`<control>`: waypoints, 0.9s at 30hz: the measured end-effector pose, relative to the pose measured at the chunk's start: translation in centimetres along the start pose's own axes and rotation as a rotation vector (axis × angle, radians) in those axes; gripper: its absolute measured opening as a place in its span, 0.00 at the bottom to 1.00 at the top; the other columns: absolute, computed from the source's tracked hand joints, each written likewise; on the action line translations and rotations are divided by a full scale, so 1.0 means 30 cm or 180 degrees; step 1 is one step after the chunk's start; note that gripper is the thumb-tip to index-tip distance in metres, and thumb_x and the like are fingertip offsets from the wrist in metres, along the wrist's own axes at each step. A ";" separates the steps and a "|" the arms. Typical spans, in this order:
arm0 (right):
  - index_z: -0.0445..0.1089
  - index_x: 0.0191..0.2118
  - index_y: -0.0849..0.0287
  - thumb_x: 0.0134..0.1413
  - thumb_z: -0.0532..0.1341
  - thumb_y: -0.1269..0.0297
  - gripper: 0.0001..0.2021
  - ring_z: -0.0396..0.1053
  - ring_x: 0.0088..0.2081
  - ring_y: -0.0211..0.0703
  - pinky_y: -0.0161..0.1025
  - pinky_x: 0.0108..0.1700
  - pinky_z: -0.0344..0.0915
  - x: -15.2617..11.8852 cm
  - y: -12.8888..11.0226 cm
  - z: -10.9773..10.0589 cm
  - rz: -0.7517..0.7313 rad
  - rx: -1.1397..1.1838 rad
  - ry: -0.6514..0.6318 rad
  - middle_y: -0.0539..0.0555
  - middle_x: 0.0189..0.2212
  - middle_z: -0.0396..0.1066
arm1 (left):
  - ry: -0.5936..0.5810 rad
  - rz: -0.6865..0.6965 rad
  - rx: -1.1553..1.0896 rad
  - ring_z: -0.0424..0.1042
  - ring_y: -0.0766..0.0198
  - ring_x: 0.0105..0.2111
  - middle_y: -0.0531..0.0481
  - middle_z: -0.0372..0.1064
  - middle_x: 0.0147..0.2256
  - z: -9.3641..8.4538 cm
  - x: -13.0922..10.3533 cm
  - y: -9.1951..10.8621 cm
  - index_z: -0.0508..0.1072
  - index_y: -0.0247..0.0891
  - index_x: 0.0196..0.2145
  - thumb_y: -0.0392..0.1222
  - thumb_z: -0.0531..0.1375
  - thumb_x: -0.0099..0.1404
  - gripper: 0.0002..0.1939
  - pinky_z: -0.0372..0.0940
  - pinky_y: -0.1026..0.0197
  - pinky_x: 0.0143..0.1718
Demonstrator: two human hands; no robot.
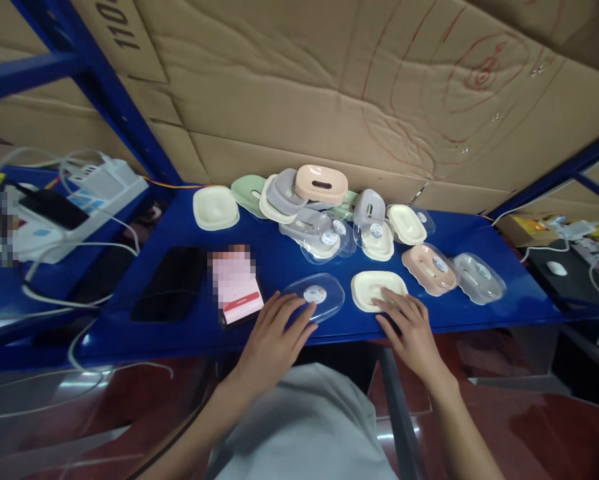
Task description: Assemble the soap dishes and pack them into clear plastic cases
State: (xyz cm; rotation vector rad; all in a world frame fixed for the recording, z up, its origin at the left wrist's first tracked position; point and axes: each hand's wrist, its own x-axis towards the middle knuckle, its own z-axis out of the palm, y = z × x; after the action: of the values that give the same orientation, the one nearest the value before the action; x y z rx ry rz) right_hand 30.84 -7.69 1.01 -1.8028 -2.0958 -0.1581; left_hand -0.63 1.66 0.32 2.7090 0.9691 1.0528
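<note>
"Cardboard sheeting (259,87) with red scribbles stands behind a blue table (274,267). Where are the hands?"

"At the near edge. Left hand (279,333) lies palm down, fingers loosely spread, fingertips on a clear lid (332,297) with a round sticker. Right hand (412,327) is much the same, half spread, fingertips resting on a cream dish (372,287). Neither seems to have gripped anything."

"And where does that dish sit?"

"Flat on the table, just right of the lid, not touching it."

"How would they handle?"

"Both look light, I'd judge. The lid seems thin, slick and a bit bendy, and a hard squeeze might dent it; I'd lift it by opposite rims. The dish looks stiffer; thumb and fingers across its short sides should do."

"Count the rest for me."

"One lit phone (243,287), left of the lid. Two peach dishes: one atop the pile (286,190), one lidded (429,267) on the right. Two green dishes (246,193) show, one mostly hidden. At least four grey dishes (479,280), the rightmost lidded, and at least four more cream ones farther back. They overlap, so I can't give an exact total."
</note>
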 end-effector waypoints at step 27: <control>0.63 0.72 0.46 0.63 0.72 0.64 0.35 0.72 0.62 0.59 0.59 0.62 0.76 0.036 -0.137 0.132 -0.0392 0.0867 0.0948 0.62 0.58 0.71 | -0.0602 0.0151 -0.0651 0.55 0.47 0.75 0.37 0.54 0.74 0.032 0.033 -0.024 0.65 0.44 0.70 0.38 0.58 0.78 0.25 0.62 0.41 0.71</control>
State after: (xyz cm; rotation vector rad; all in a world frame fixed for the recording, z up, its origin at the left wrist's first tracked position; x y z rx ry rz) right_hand 25.92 -6.15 -1.65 -1.4002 -1.9118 -0.1542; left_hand 0.16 2.95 -0.05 2.6157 0.7277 0.8323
